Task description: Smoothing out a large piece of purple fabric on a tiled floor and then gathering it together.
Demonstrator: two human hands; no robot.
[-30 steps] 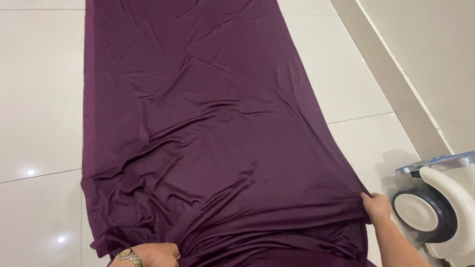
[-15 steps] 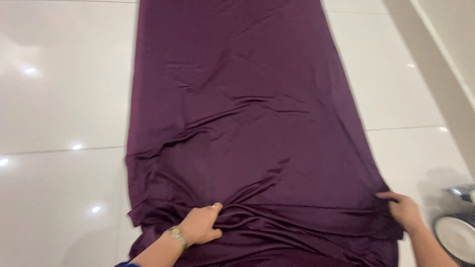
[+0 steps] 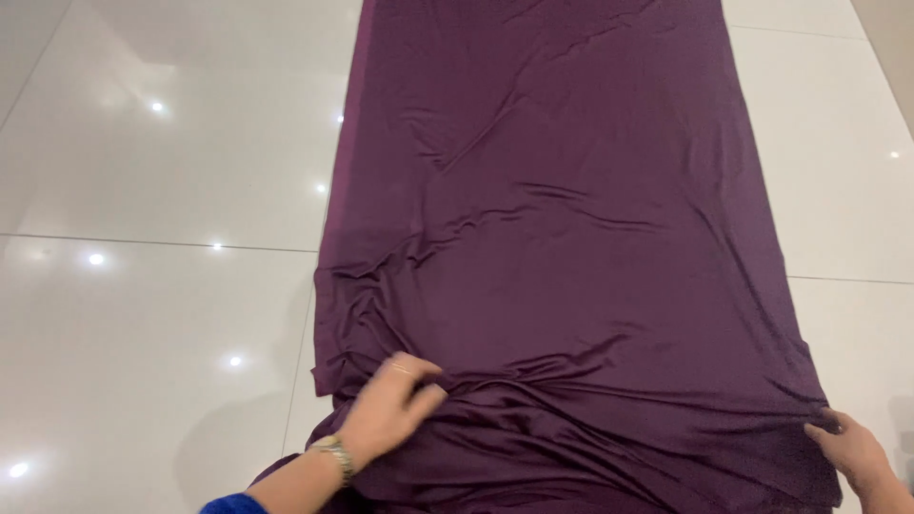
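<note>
A long purple cloth (image 3: 562,238) lies spread flat on the white tiled floor (image 3: 143,190), running far from near. The left hand (image 3: 386,414) presses its bunched near edge, fingers together; the right hand (image 3: 854,449) pinches the near right corner, keeping it taut.

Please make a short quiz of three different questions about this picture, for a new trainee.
1. True or false: the purple cloth lies on a wooden table.
2. Which hand wears a wristwatch? A) left B) right C) neither
3. Fill in: the right hand is at the cloth's near ____ corner.

Key:
1. False. It lies spread on the white tiled floor.
2. A. The left hand wears it and rests on the wrinkled near part of the cloth.
3. right.
</note>
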